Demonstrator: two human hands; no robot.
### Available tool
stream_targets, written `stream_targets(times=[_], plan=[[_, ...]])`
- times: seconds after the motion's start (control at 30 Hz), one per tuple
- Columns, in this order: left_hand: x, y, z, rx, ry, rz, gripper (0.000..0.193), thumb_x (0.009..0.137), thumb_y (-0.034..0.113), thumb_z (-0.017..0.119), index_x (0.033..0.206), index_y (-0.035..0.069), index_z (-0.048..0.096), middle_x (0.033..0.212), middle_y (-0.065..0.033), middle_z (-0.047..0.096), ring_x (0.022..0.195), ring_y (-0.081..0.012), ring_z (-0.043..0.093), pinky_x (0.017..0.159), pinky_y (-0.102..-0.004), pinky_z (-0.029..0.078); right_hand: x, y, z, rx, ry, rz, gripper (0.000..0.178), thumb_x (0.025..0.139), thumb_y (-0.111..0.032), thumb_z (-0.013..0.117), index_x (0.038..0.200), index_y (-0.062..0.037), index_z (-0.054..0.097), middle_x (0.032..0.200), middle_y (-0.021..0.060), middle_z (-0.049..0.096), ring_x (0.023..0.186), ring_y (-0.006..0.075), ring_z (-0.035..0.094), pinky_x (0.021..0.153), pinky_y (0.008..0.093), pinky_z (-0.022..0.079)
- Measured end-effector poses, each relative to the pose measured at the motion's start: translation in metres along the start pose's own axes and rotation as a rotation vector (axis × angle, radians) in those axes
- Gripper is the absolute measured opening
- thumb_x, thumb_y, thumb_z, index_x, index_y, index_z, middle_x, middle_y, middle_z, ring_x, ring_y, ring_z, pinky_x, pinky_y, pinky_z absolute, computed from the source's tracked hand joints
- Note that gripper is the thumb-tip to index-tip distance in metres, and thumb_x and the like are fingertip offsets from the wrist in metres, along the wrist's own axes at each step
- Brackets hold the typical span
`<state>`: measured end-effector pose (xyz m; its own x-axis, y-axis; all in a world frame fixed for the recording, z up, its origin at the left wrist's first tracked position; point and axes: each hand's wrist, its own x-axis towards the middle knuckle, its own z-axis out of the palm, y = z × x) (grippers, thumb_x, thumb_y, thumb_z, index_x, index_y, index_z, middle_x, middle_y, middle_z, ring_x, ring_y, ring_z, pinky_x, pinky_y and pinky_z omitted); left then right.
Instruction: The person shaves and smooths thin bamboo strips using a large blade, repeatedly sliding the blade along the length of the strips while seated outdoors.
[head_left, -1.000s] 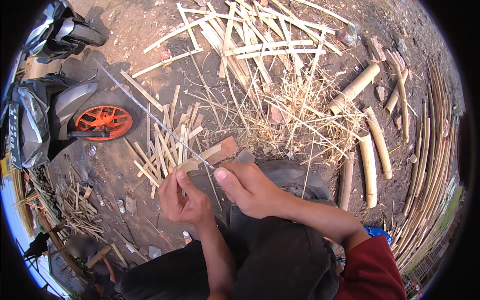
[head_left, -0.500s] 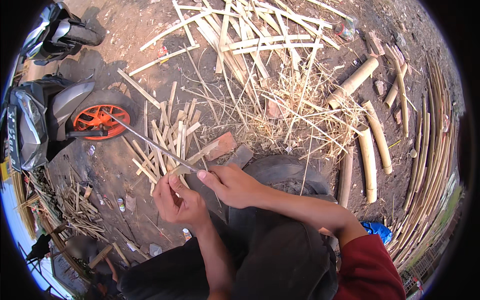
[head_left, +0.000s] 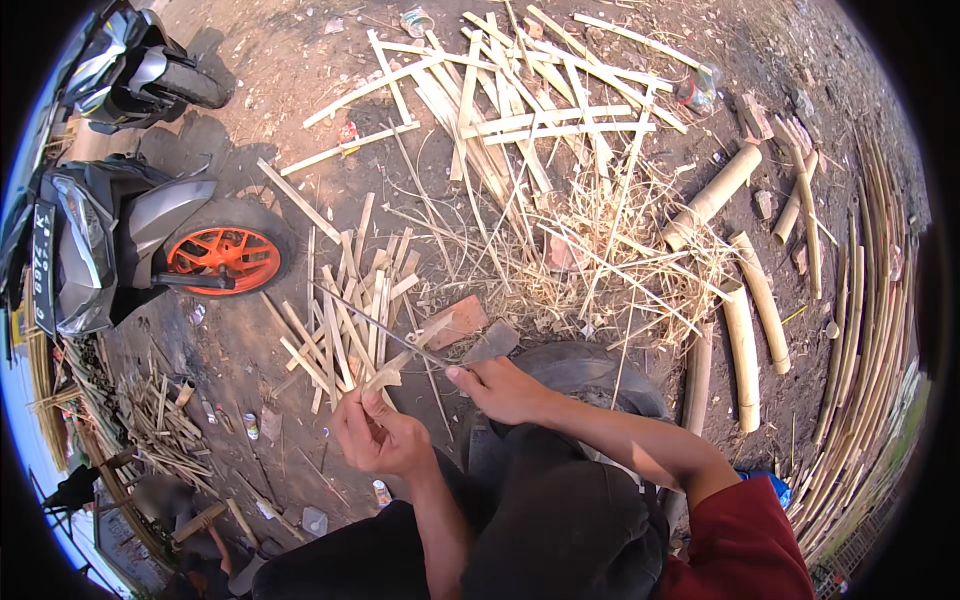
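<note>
My right hand [head_left: 503,390] is closed round the near end of a long, thin dark blade [head_left: 398,337], its thumb laid along it. The blade slants away to the upper left, over the loose strips on the ground. Close by on the left, my left hand [head_left: 388,432] pinches a short, pale bamboo piece [head_left: 386,378] between thumb and fingers, just below the blade. Whether the blade touches the piece, I cannot tell. Beyond both hands lies a pile of short bamboo strips [head_left: 370,310].
Long split strips [head_left: 550,125] and a heap of shavings [head_left: 600,240] lie ahead, near a broken brick [head_left: 460,318]. Cut bamboo tubes [head_left: 741,355] and long poles [head_left: 865,300] lie right. A tyre [head_left: 590,375] is by my knees; a motorbike [head_left: 130,240] stands left. Another person sits at lower left.
My right hand has drawn slightly back and right, and the blade shows shorter. My left hand still pinches the bamboo piece. The whole view has shifted a little.
</note>
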<state>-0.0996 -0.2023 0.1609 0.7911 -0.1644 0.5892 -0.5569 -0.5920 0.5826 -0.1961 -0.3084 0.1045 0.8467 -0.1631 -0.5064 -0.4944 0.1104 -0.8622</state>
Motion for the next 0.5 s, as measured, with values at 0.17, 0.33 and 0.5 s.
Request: stream_targets(times=[0.17, 0.33, 0.5], plan=[[0.002, -0.008, 0.0, 0.056, -0.007, -0.057, 0.022, 0.1, 0.012, 0.064, 0.096, -0.009, 0.069, 0.09, -0.0151, 0.063, 0.071, -0.0221, 0.063, 0.055, -0.0334, 0.049, 0.022, 0.012, 0.012, -0.077, -0.001, -0.192, 0.059, 0.107, -0.045, 0.041, 0.087, 0.0045, 0.065, 0.073, 0.0256, 0.063, 0.073, 0.0415, 0.065, 0.071, 0.0512, 0.047], [0.005, -0.016, -0.003, 0.046, 0.024, -0.065, 0.022, 0.101, 0.011, 0.061, 0.097, -0.01, 0.068, 0.092, -0.0168, 0.061, 0.072, -0.0227, 0.063, 0.057, -0.0335, 0.051, 0.039, 0.016, 0.013, -0.212, 0.015, -0.167, 0.06, 0.106, -0.045, 0.041, 0.084, 0.0045, 0.066, 0.07, 0.0257, 0.064, 0.071, 0.0435, 0.065, 0.073, 0.0522, 0.049], [0.007, -0.032, -0.009, -0.033, 0.104, -0.194, 0.023, 0.102, 0.012, 0.061, 0.097, -0.01, 0.067, 0.093, -0.0171, 0.06, 0.073, -0.0217, 0.063, 0.056, -0.0329, 0.051, 0.043, 0.077, -0.002, -0.205, -0.095, 0.11, 0.063, 0.106, -0.049, 0.04, 0.085, 0.0049, 0.066, 0.068, 0.027, 0.063, 0.073, 0.0447, 0.066, 0.074, 0.0515, 0.051]])
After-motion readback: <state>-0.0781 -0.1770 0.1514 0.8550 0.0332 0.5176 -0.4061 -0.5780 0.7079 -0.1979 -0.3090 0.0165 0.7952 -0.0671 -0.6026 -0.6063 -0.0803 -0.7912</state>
